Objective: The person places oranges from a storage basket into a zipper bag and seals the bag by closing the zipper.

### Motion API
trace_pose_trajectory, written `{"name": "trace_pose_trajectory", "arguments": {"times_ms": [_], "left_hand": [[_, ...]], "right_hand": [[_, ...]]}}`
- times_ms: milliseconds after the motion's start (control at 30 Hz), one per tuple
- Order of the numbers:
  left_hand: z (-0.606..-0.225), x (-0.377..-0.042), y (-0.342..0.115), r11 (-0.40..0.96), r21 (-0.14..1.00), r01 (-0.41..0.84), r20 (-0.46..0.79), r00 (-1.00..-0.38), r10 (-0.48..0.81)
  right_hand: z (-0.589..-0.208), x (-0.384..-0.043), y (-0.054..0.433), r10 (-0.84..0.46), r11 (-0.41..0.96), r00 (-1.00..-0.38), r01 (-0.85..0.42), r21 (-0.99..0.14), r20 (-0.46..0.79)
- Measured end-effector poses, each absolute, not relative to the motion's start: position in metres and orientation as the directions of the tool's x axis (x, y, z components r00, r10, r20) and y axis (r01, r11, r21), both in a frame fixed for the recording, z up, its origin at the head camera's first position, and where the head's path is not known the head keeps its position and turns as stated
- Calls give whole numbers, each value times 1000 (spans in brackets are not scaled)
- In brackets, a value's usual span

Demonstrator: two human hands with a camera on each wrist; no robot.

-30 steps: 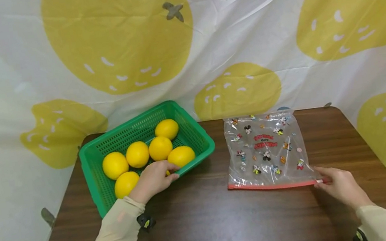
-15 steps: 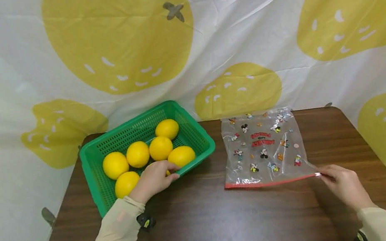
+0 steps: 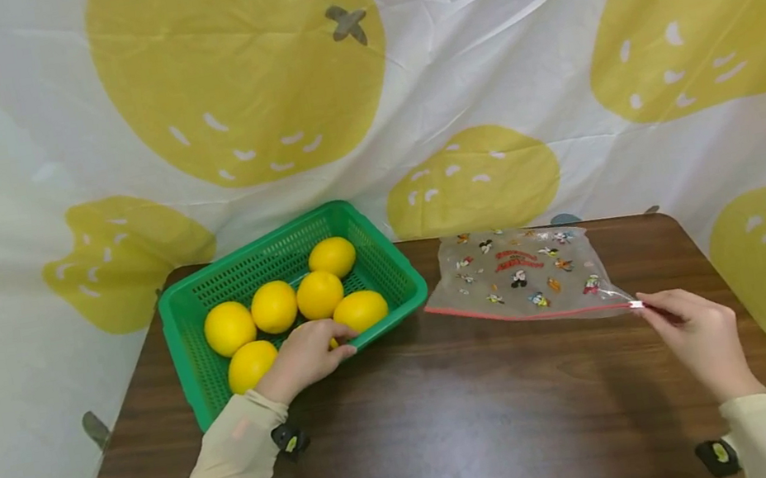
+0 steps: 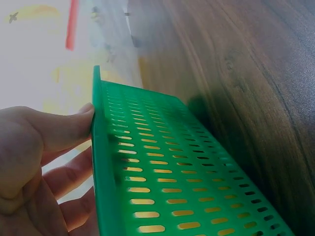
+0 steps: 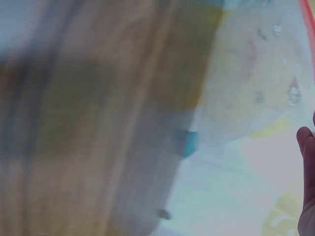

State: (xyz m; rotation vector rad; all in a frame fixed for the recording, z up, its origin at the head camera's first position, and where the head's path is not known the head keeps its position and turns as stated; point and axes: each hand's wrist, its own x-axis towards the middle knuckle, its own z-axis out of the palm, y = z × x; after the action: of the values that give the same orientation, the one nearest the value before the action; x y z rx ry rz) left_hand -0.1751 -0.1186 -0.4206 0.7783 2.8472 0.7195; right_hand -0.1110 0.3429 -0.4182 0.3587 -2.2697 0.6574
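Observation:
My left hand (image 3: 306, 357) grips the front rim of a green plastic basket (image 3: 381, 263). In the left wrist view the thumb lies on one side of the basket rim (image 4: 100, 167) and the fingers on the other. Several yellow lemons (image 3: 273, 306) lie in the basket, one mostly hidden by that hand. At the right, my right hand (image 3: 703, 339) pinches the near right corner of a clear zip bag (image 3: 521, 280) with cartoon prints. Its red zip edge (image 3: 508, 317) is raised off the table and stretches toward the left. Only fingers (image 5: 309, 162) show in the right wrist view.
Both things are on a dark wooden table (image 3: 459, 436). Close behind it hangs a white cloth (image 3: 477, 73) with yellow fruit prints, near the basket and the bag's far end.
My right hand has lifted the corner of the zip bag up and away from me, so the red edge has risen and tilted. The left hand and basket stay put.

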Motion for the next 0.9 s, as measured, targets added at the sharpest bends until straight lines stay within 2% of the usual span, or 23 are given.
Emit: {"name": "trace_pose_trajectory", "arguments": {"times_ms": [533,700,900], "left_hand": [[-419,-175,-117,751,462,472,34,-855,517],[-419,-175,-117,747,468,473,38,-855,518],[-421,-175,-119,742,465,482,46,-851,524]], "right_hand": [[-344,-131,338,5,788,-666,-457,-413,746],[-327,-139,339,5,729,-698,-487,-480,716],[-312,-144,335,17,607,-769,-500,-618,639]]}}
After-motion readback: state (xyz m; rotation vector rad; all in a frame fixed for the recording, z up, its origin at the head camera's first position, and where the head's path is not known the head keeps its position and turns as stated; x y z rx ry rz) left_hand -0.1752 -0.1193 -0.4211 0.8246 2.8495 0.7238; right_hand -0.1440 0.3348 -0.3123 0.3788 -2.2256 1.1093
